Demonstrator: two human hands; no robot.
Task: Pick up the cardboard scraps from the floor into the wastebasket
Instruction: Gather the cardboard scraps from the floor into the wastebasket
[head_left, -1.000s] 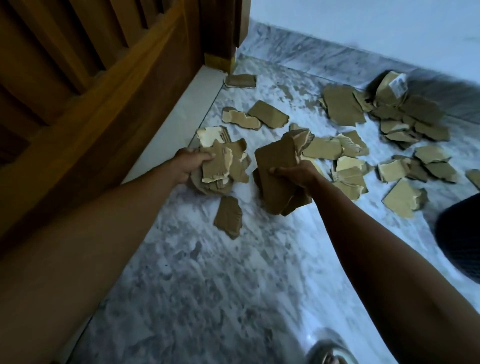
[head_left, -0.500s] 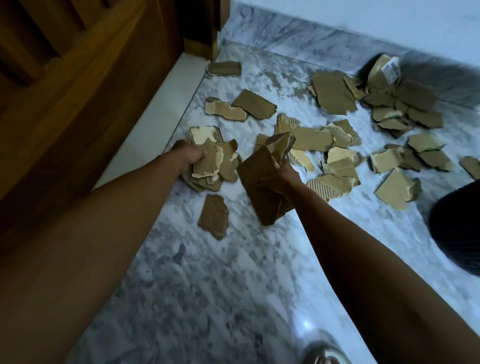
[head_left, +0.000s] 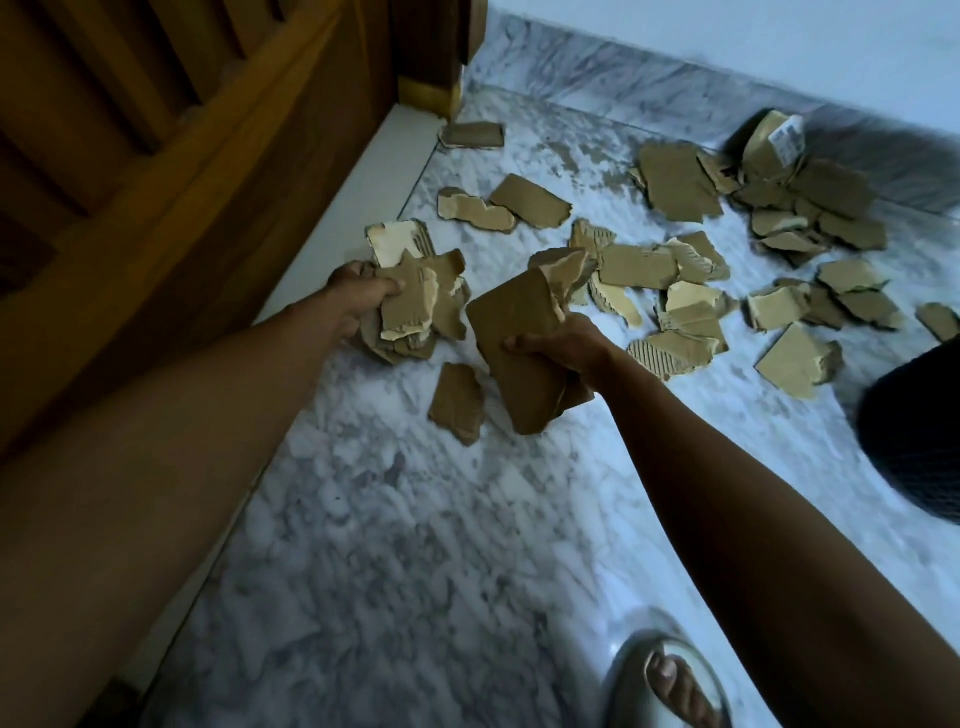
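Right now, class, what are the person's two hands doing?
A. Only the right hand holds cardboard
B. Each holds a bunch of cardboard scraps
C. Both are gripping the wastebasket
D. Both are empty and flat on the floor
B: the left hand is closed on a bunch of torn scraps, and the right hand has its grip on a stack of brown pieces.

a home: marble floor (head_left: 415, 545), marble skirting (head_left: 623, 73), wooden door (head_left: 182, 156).
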